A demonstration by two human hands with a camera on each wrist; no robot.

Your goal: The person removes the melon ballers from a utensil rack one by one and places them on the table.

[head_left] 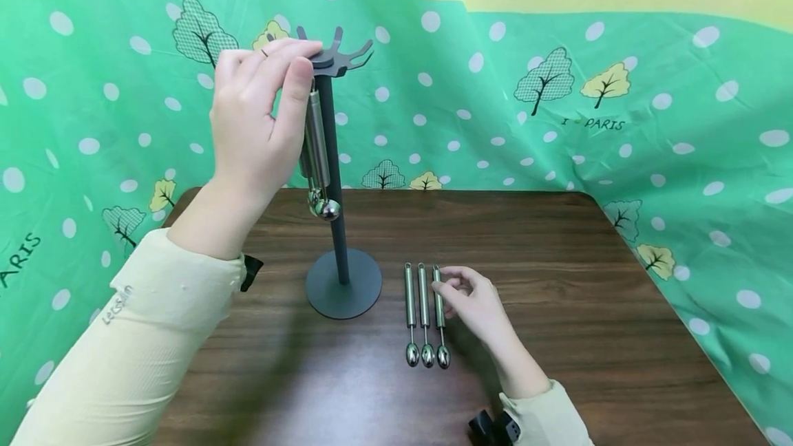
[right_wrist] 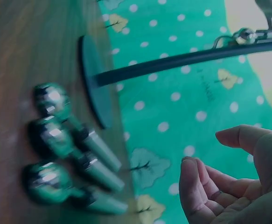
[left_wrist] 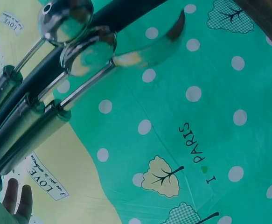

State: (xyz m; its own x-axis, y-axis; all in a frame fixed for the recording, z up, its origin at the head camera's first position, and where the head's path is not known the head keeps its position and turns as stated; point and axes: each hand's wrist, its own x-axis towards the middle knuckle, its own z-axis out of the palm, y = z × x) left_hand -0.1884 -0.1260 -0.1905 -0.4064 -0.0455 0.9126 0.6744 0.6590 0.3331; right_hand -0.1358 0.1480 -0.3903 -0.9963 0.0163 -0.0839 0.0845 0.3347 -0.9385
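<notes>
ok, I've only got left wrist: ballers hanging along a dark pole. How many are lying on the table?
Observer: Three melon ballers lie side by side on the table, with their bowls toward the person.
Operator: Right hand on them?
Observer: The right hand rests beside them with its fingertips at the rightmost handle. There's no closed grip.
Operator: And where is the left?
Observer: The left hand is up at the stand's pronged head. It seems to pinch the top of a hanging baller.
</notes>
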